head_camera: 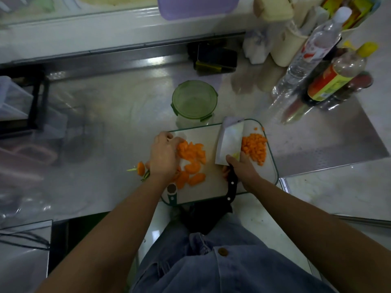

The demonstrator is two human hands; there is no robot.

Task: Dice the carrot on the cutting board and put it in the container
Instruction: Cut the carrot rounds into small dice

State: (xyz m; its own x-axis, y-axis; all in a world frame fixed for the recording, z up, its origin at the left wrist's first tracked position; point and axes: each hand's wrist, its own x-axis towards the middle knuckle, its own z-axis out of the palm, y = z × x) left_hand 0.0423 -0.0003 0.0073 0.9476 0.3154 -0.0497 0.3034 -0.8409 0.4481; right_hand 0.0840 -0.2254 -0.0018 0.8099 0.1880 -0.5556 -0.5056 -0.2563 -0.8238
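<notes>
A light cutting board [211, 189] with a green rim lies on the steel counter. Flat carrot slices [193, 163] are spread over its left half, and a heap of diced carrot [255, 150] sits at its right edge. My left hand [164, 157] rests on the slices at the board's left side, fingers curled over them. My right hand [243, 168] grips the black handle of a cleaver [229, 142], whose broad blade stands between the slices and the dice. A round green container [194, 101] stands just behind the board, with nothing visible inside it.
A carrot end with green stem [141, 169] lies on the counter left of the board. Bottles [313, 53] crowd the back right, next to pale tubs [285, 47]. A dark box [215, 58] sits at the back. A rack with clear bins [21, 102] stands at the left.
</notes>
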